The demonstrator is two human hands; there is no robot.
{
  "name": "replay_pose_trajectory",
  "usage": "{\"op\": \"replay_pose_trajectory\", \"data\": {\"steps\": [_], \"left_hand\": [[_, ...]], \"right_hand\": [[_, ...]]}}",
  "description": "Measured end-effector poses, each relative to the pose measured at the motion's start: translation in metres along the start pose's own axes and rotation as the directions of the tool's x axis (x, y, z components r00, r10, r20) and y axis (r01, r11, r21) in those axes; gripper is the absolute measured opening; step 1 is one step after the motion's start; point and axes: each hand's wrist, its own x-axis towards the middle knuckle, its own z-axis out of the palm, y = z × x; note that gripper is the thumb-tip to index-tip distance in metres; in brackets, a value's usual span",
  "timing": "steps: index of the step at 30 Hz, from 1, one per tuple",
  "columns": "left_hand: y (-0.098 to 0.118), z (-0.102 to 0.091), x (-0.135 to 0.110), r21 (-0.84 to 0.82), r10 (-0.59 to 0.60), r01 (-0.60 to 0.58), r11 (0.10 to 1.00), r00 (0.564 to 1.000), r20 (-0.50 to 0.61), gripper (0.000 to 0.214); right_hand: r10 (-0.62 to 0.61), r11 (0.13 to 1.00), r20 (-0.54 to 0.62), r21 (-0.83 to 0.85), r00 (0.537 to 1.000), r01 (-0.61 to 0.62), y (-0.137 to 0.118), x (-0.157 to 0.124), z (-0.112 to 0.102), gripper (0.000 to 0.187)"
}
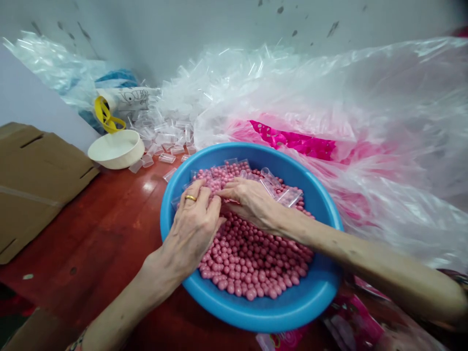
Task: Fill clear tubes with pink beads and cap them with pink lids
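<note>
Glossy pink balls (252, 256) fill a blue basin (321, 287), left hand (190, 229) and right hand (248, 202) curled, grip unclear

pink beads (252, 258) w/in blue tub (256, 312)

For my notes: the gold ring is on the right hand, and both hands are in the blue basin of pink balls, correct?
No: the head view shows the gold ring on the left hand, not the right hand. Both hands are in the blue basin of pink balls.
</note>
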Motion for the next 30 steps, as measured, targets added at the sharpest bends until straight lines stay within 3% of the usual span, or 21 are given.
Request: {"op": "replay_pose_trajectory", "data": {"steps": [2,5,8,11,16,21,25,28,30], "left_hand": [[0.001,0.000,0.000,0.017,0.012,-0.013,1.000,1.000,0.020,0.014],[0.002,0.000,0.001,0.041,0.014,-0.015,0.999,0.999,0.035,0.009],[0.001,0.002,0.002,0.061,0.029,-0.033,0.998,0.998,0.056,0.012],[-0.001,0.005,0.004,0.060,0.048,-0.054,0.997,0.994,0.097,0.011],[-0.004,0.008,0.006,0.073,0.075,-0.085,0.994,0.989,0.130,0.010],[-0.001,0.008,0.007,0.100,0.051,-0.060,0.993,0.995,0.087,0.014],[0.004,0.008,0.008,0.105,0.064,-0.064,0.992,0.998,0.006,0.014],[0.007,0.006,0.006,0.115,0.099,-0.097,0.989,0.995,-0.014,0.015],[0.010,0.002,0.004,0.108,0.102,-0.100,0.989,0.995,-0.013,0.016]], "right_hand": [[0.004,1.000,-0.029,0.030,1.000,-0.003,0.006,-0.003,-0.013,0.021],[0.122,0.992,-0.116,-0.009,0.986,-0.124,0.021,-0.013,-0.032,0.024],[0.163,0.986,0.052,-0.054,0.985,-0.161,0.031,-0.023,-0.030,0.016],[0.131,0.991,0.212,-0.005,0.969,-0.132,0.026,-0.028,-0.014,0.011],[0.047,0.999,0.257,-0.033,0.965,-0.040,0.019,-0.041,-0.006,0.019],[-0.062,0.993,0.210,-0.088,0.976,0.082,0.032,-0.063,-0.018,0.022],[-0.107,0.976,0.231,-0.159,0.967,0.146,0.030,-0.075,-0.010,0.022],[-0.120,0.950,0.101,-0.277,0.988,0.144,0.028,-0.081,-0.005,0.032],[-0.112,0.944,0.131,-0.295,0.985,0.147,0.027,-0.082,-0.013,0.033]]}}
